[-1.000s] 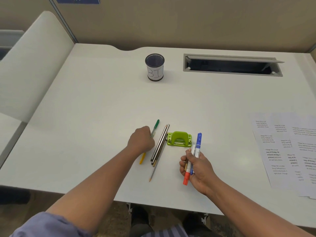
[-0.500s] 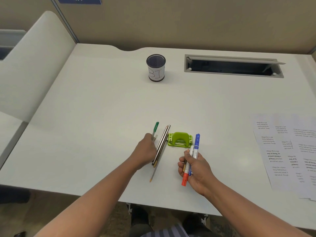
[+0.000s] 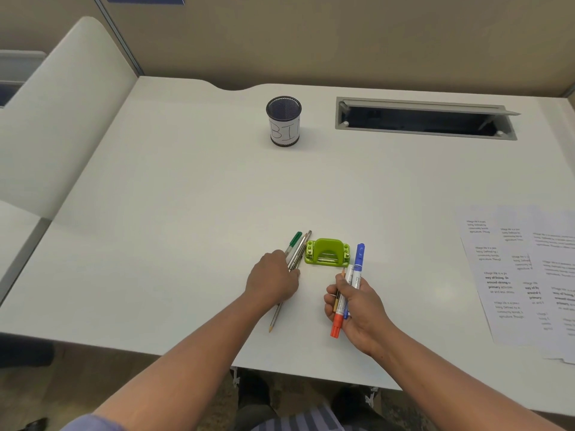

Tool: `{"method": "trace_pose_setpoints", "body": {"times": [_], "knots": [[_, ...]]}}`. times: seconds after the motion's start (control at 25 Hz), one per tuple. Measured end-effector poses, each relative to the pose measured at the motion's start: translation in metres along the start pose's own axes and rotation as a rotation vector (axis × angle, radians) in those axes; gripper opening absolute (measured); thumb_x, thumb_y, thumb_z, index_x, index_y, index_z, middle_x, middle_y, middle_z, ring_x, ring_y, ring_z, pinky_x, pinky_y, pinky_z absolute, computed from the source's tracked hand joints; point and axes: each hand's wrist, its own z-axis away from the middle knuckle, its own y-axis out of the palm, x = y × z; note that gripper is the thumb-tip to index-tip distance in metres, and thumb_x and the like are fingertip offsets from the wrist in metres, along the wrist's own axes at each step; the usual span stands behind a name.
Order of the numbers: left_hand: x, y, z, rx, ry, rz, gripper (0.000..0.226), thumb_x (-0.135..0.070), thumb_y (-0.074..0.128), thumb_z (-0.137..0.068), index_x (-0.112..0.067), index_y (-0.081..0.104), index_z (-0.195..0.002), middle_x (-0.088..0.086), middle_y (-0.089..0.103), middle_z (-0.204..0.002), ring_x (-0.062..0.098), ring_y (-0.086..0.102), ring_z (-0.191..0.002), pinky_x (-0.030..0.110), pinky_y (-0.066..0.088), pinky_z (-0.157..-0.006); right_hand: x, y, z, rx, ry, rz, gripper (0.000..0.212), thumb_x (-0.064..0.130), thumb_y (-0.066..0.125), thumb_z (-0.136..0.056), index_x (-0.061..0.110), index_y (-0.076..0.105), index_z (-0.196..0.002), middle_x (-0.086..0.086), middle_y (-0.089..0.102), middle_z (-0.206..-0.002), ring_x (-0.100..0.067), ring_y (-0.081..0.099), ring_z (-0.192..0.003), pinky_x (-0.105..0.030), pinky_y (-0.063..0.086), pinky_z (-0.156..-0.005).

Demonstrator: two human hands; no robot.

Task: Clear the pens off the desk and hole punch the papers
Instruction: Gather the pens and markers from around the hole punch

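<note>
**Workstation surroundings, head view**

A white desk (image 3: 186, 213) fills the centre of the frame, its far edge notched by a shallow curve. Beige partition panels (image 3: 342, 35) close the top. A white curved side divider (image 3: 62, 119) stands at upper left. A grey cable tray with raised flap (image 3: 426, 118) is recessed at upper right. Speckled brown floor (image 3: 130, 381) shows along the bottom.

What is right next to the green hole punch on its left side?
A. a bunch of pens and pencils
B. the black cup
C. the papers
A: the pens and pencils lie right beside the hole punch, under the left hand; the cup stands far back and the papers lie off to the right.
</note>
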Motion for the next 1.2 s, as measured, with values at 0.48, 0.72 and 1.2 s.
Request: {"method": "trace_pose_setpoints", "body": {"times": [0.48,0.72,1.2], "knots": [[0.004,0.0,0.003,-0.065,0.13,-0.142,0.01,-0.02,0.047,-0.092,-0.013,0.041,-0.087,-0.002,0.043,-0.075,0.028,0.049,-0.071,0.034,0.032,-0.06,0.007,0.002,0.001,0.019,-0.02,0.001,0.013,0.021,0.056,-0.102,0.013,0.055,-0.112,-0.012,0.062,-0.08,-0.019,0.061,-0.066,-0.032,0.056,-0.059],[0.014,0.004,0.004,-0.159,0.113,-0.177,0.01,-0.022,0.039,-0.102,-0.016,0.043,-0.095,0.004,0.059,-0.094,0.025,0.045,-0.078,0.034,0.035,-0.065,0.007,0.004,0.002,0.012,-0.007,0.0,0.012,0.02,0.056,-0.102,0.014,0.056,-0.111,-0.012,0.062,-0.082,-0.021,0.061,-0.068,-0.033,0.056,-0.061],[0.0,-0.024,0.022,0.156,-0.042,1.09,0.023,-0.022,0.045,-0.107,-0.011,0.063,-0.117,-0.001,0.059,-0.084,0.014,0.053,-0.076,0.029,0.044,-0.069,0.015,0.02,0.007,0.055,-0.009,-0.009,0.011,0.017,0.057,-0.101,0.011,0.055,-0.11,-0.012,0.062,-0.082,-0.021,0.062,-0.068,-0.035,0.054,-0.064]]}}
